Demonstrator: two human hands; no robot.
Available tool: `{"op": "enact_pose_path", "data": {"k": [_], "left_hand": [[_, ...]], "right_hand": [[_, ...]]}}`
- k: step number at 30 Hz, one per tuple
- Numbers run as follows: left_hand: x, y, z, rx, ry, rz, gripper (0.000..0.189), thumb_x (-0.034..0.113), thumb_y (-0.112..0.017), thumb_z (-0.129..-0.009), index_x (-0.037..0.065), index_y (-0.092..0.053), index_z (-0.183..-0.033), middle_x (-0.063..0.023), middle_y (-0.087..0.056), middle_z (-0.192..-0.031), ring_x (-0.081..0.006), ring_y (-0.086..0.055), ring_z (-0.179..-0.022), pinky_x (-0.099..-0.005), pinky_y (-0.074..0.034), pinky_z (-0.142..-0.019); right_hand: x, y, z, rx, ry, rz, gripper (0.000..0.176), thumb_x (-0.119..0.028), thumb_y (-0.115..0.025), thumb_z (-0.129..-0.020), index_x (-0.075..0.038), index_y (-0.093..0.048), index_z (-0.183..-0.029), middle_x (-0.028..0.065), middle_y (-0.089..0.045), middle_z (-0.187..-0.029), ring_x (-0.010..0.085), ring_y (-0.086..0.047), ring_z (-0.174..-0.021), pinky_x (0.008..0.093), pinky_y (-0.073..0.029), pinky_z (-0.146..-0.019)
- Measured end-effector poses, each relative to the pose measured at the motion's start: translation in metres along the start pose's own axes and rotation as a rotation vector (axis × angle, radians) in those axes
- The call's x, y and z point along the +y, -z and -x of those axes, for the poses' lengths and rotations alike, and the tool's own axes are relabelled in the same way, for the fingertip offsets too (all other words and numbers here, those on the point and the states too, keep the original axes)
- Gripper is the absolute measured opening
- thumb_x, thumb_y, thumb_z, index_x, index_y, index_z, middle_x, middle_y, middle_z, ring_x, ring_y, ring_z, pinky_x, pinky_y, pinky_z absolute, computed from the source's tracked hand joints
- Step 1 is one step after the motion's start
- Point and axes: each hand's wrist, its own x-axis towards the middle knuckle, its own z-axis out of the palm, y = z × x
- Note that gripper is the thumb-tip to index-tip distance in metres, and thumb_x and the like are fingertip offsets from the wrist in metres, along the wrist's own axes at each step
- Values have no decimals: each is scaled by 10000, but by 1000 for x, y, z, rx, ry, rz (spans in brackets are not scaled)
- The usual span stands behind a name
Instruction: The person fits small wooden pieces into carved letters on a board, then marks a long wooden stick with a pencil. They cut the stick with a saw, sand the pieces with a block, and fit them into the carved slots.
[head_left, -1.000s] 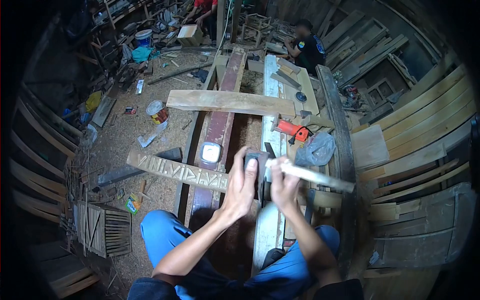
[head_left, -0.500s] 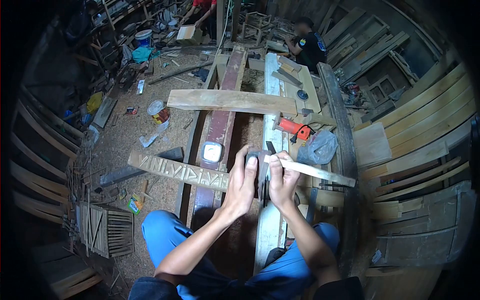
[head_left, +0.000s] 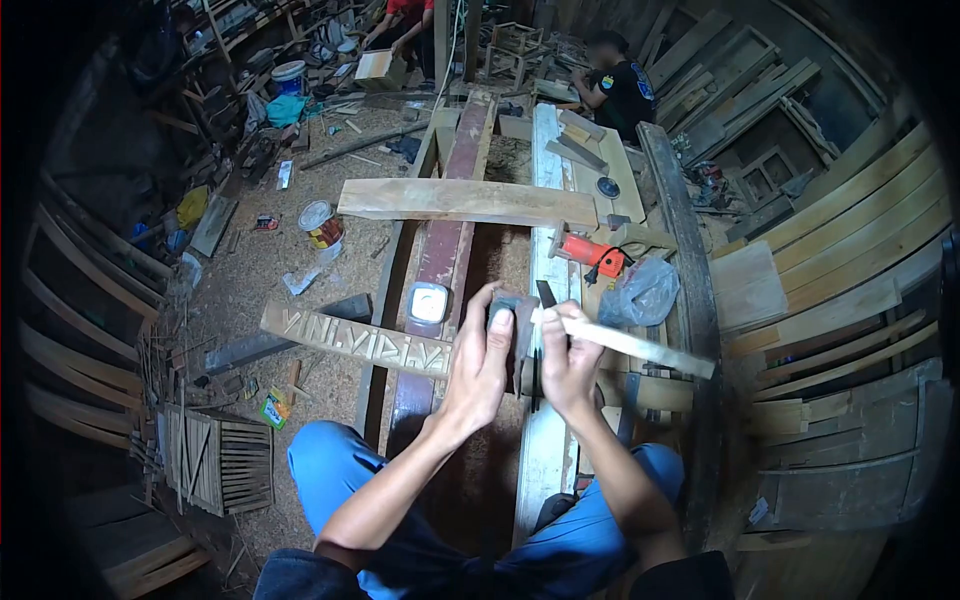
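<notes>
Both hands are closed and close together over the gap between the beams. My left hand (head_left: 480,365) grips a dark, flat piece that looks like folded sandpaper (head_left: 520,345), thumb pressed on its top. In my right hand (head_left: 568,370) is a pale wooden strip (head_left: 645,348); its near end meets the dark piece and its far end points right. A thin black bar (head_left: 546,294) shows behind the fingers. Left of my left hand lies a board with carved letters (head_left: 360,338), its right end hidden by that hand.
A curved plank (head_left: 465,202) spans the beams ahead. At right are an orange power tool (head_left: 592,252) and a plastic bag (head_left: 640,292). A white round container (head_left: 428,302) sits on the red beam (head_left: 440,250). Two people work at the back, one in black (head_left: 628,98).
The view has shifted slightly, so the surroundings sit a little to the right. My hands keep their grips, with the dark piece turned slightly against the strip's end.
</notes>
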Motion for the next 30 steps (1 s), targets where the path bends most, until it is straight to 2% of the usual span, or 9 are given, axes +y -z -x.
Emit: {"op": "enact_pose_path", "data": {"k": [2, 4, 7, 11, 14, 18, 24, 26, 30], "left_hand": [[3, 8, -5, 19, 98, -5, 661, 487, -361, -1100, -40, -370, -1497, -314, -516, -1423, -423, -485, -1369, -467, -356, -1152], [5, 9, -3, 6, 93, -10, 657, 480, -365, -1100, -46, -371, -1493, -312, -529, -1407, -420, -492, -1361, -467, -363, -1145], [3, -1, 1, -15, -1, -44, 644, 476, -366, -1101, -36, -387, -1490, -311, -526, -1411, -418, -498, -1353, -467, -366, -1140], [-9, 7, -9, 8, 94, -21, 653, 480, -364, -1101, -36, -367, -1502, -328, -509, -1424, -435, -490, -1361, -470, -359, -1148], [-6, -3, -5, -9, 50, -50, 660, 488, -371, -1097, -37, -374, -1497, -322, -506, -1435, -435, -492, -1361, -472, -360, -1147], [-5, 10, -13, 14, 88, -55, 655, 504, -367, -1094, -13, -388, -1496, -317, -525, -1419, -430, -507, -1348, -471, -364, -1146], [-13, 12, -12, -11, 92, -38, 647, 489, -377, -1099, -13, -380, -1506, -308, -494, -1446, -409, -470, -1383, -463, -347, -1160], [-12, 12, -13, -32, 160, -6, 645, 491, -378, -1099, -16, -392, -1496, -304, -511, -1426, -397, -490, -1362, -455, -361, -1147], [-13, 4, -6, 30, 28, -114, 635, 493, -370, -1099, -23, -427, -1465, -290, -583, -1341, -381, -562, -1279, -437, -411, -1094]], "right_hand": [[3, -9, 12, -72, 179, 99, 257, -239, -589, -1049, -27, -595, -902, 0, -542, -736, 88, -511, -697, 302, -444, -628], [3, -4, 9, -130, 106, 110, 268, -244, -572, -1061, -26, -600, -907, -10, -547, -743, 84, -509, -707, 295, -445, -633], [0, 7, -4, -2, -9, 49, 266, -242, -574, -1063, -24, -608, -914, -6, -564, -753, 95, -518, -714, 286, -449, -645], [17, -13, 15, -107, 232, 123, 267, -262, -602, -1040, -32, -601, -904, 17, -527, -723, 104, -485, -650, 284, -428, -595], [4, 1, -6, 3, 24, 62, 287, -286, -597, -1048, -33, -598, -913, -23, -511, -708, 71, -469, -649, 277, -417, -583], [17, -14, 7, -89, 182, 83, 292, -277, -584, -1057, -45, -569, -879, -8, -517, -703, 62, -481, -644, 261, -411, -580], [22, -14, 16, -117, 73, 85, 295, -274, -572, -1060, -36, -563, -886, 5, -530, -689, 111, -501, -636, 313, -444, -591], [23, -15, 13, -107, 173, 136, 298, -278, -575, -1060, -35, -565, -888, 7, -534, -695, 98, -499, -646, 299, -442, -593], [13, -10, 3, -14, 34, 15, 285, -255, -610, -1038, -39, -570, -856, 29, -529, -673, 100, -503, -627, 301, -440, -583]]}}
